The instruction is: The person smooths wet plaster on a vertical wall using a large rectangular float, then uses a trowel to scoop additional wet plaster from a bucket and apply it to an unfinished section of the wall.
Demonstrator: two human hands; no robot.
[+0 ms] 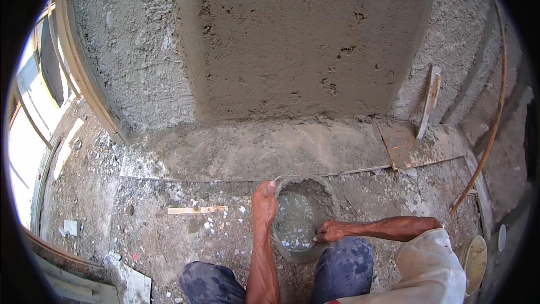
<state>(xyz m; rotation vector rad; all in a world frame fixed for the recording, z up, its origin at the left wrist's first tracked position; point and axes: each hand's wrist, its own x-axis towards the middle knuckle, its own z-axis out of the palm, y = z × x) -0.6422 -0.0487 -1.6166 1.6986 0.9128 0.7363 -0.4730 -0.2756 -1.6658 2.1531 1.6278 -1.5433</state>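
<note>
A round bucket (335,194), coated with cement, stands on the ground in front of my knees, with wet grey mortar (295,219) inside. My left hand (265,201) is closed on its left upper edge, beside a thin wire handle (301,176). From the right, my right hand (331,231) reaches over the near right side of the bucket. Its fingers are curled together at the mortar, and what they hold, if anything, is hidden.
Beyond the bucket, a mortar-smeared board (253,149) lies along the foot of a freshly plastered wall (304,45). A wooden strip (430,101) leans at the right, near a brown hose (495,118). A small wood strip (197,210) and rubble litter the ground. Behind my right arm sits a round container (476,264).
</note>
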